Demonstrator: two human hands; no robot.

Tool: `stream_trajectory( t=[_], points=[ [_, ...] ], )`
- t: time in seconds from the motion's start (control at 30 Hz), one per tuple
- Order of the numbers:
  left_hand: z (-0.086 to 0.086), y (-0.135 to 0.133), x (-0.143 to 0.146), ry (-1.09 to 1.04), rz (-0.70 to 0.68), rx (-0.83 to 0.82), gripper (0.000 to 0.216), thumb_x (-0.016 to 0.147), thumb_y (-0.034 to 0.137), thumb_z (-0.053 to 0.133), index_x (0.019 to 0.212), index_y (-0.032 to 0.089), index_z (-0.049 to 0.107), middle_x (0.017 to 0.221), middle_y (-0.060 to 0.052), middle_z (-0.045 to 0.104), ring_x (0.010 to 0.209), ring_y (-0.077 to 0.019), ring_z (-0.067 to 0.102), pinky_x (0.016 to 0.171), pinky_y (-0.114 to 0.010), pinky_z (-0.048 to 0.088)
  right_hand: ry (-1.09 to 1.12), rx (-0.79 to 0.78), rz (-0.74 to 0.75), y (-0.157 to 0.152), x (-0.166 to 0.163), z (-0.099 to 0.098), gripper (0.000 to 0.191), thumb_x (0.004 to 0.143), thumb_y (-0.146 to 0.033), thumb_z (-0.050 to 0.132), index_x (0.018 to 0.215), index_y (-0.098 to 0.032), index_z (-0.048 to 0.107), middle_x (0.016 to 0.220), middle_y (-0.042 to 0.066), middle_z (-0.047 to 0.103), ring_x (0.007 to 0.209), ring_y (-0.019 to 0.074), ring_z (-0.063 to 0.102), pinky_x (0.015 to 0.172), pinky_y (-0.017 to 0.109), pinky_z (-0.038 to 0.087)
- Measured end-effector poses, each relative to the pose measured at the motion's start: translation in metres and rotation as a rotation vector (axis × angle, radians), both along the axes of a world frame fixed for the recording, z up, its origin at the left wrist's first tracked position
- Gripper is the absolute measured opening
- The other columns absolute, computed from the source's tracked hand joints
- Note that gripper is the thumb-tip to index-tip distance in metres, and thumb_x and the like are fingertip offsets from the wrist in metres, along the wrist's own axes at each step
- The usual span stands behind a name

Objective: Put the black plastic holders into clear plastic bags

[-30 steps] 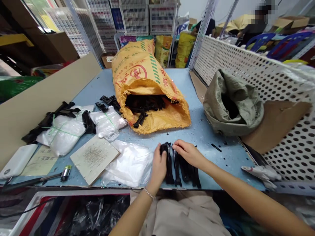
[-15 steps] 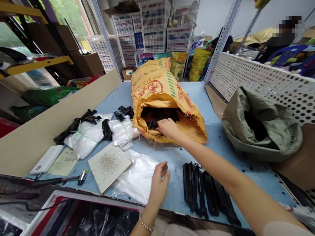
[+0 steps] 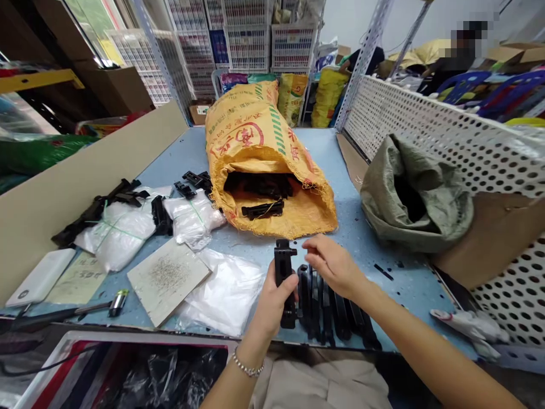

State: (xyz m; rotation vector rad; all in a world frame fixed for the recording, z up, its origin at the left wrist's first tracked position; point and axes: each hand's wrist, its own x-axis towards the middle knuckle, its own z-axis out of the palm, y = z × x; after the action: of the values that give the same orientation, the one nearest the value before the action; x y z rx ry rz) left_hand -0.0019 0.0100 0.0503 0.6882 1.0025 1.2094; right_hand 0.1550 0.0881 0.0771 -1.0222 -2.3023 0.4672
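Note:
My left hand (image 3: 276, 298) grips a long black plastic part (image 3: 284, 278) upright above the table's front edge, the thumb across its face. Just right of its top is my right hand (image 3: 334, 266), fingers loosely bent and apart, with nothing visible in them. Beneath and beside the hands, several similar black parts (image 3: 340, 312) lie side by side in a row. Beyond them a yellow woven sack (image 3: 255, 133) lies with its mouth towards me. More black parts (image 3: 263, 210) show at the sack's opening; deeper inside it is dark.
A green-grey sack (image 3: 413, 193) stands open at right by a perforated white panel. To the left are a flat square plate (image 3: 168, 278), clear plastic bags (image 3: 225, 289), tied bag bundles (image 3: 117, 233), a hammer (image 3: 97, 307) and a white power bank (image 3: 40, 278). Other people are at the back right.
My right hand has come out of the yellow sack back towards me. My left hand, empty before, now holds a black plastic part. The camera view has shifted.

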Motion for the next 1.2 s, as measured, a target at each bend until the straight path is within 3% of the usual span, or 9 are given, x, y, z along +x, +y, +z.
stream_trajectory(
  t=[0.17,0.37,0.53,0.6,0.73,0.83,0.97,1.1,1.2],
  points=[
    [0.004,-0.012,0.009,-0.031,-0.076,-0.098,0.048,0.075,0.052,0.067,0.107,0.021,0.050,0.068,0.005,0.054,0.046,-0.0081,0.049,0.045,-0.022,0.040,-0.082,0.288,0.111,0.008,-0.005,-0.004,0.040,0.098,-0.046,0.033,0.085,-0.017,0.058,0.076,0.008,0.060,0.072,0.0202,0.054,0.065,0.032,0.041],
    [0.000,-0.007,0.001,-0.016,0.169,-0.140,0.044,0.072,0.054,0.069,0.095,0.019,0.055,0.075,0.002,0.059,0.061,-0.0099,0.057,0.057,-0.021,0.045,-0.030,-0.056,0.143,-0.018,-0.015,-0.011,0.049,0.101,-0.044,0.020,0.074,-0.019,0.053,0.065,0.001,0.057,0.060,0.0132,0.052,0.059,0.026,0.038],
    [-0.010,-0.003,-0.011,-0.011,0.141,-0.222,0.051,0.073,0.060,0.066,0.095,0.014,0.060,0.078,-0.002,0.063,0.061,-0.0114,0.057,0.059,-0.024,0.045,-0.142,0.401,0.361,-0.062,-0.015,-0.032,0.036,0.097,-0.041,0.038,0.081,-0.017,0.058,0.072,0.006,0.059,0.067,0.0177,0.050,0.062,0.031,0.036],
    [-0.019,-0.002,-0.011,0.061,0.200,-0.198,0.054,0.072,0.056,0.069,0.106,0.015,0.057,0.087,-0.004,0.065,0.071,-0.0133,0.061,0.067,-0.025,0.047,-0.189,0.447,0.388,-0.060,-0.018,-0.038,0.035,0.098,-0.036,0.038,0.076,-0.018,0.057,0.067,0.004,0.057,0.063,0.0169,0.048,0.059,0.030,0.034],
    [-0.051,-0.001,-0.007,0.157,0.307,-0.132,0.063,0.077,0.049,0.066,0.127,0.020,0.041,0.098,-0.006,0.066,0.089,-0.0193,0.064,0.081,-0.033,0.050,-0.255,0.244,0.406,-0.001,-0.037,-0.030,0.036,0.099,-0.037,0.034,0.082,-0.020,0.060,0.073,0.003,0.062,0.070,0.0158,0.053,0.064,0.028,0.037],
    [-0.073,-0.002,0.004,0.373,0.259,0.008,0.048,0.083,0.041,0.059,0.124,0.018,0.048,0.115,-0.012,0.062,0.112,-0.0245,0.057,0.100,-0.042,0.042,-0.260,-0.024,0.044,0.070,-0.065,-0.019,0.031,0.100,-0.031,0.033,0.102,-0.019,0.060,0.099,0.008,0.065,0.093,0.0182,0.056,0.081,0.028,0.040],
    [-0.087,-0.008,0.015,0.640,0.232,0.161,0.043,0.084,0.027,0.055,0.125,0.018,0.053,0.137,-0.014,0.048,0.131,-0.0251,0.040,0.114,-0.044,0.026,-0.251,-0.089,-0.079,0.133,-0.092,-0.018,0.031,0.092,-0.016,0.045,0.122,-0.012,0.052,0.127,0.019,0.055,0.120,0.0261,0.046,0.097,0.037,0.035],
    [-0.077,-0.008,-0.001,0.510,0.223,0.145,0.048,0.084,0.034,0.057,0.129,0.019,0.051,0.137,-0.014,0.048,0.131,-0.0267,0.042,0.112,-0.044,0.030,-0.178,-0.200,-0.121,0.140,-0.087,-0.024,0.030,0.090,-0.019,0.048,0.116,-0.006,0.055,0.119,0.025,0.059,0.116,0.0309,0.049,0.095,0.041,0.038],
    [-0.054,-0.001,-0.018,0.285,0.290,0.111,0.053,0.084,0.043,0.060,0.131,0.022,0.048,0.139,-0.013,0.047,0.132,-0.0259,0.042,0.112,-0.043,0.031,-0.096,-0.317,-0.077,0.111,-0.067,-0.026,0.035,0.096,-0.033,0.037,0.113,-0.010,0.057,0.105,0.018,0.066,0.096,0.0254,0.061,0.080,0.035,0.047]
  ],
)
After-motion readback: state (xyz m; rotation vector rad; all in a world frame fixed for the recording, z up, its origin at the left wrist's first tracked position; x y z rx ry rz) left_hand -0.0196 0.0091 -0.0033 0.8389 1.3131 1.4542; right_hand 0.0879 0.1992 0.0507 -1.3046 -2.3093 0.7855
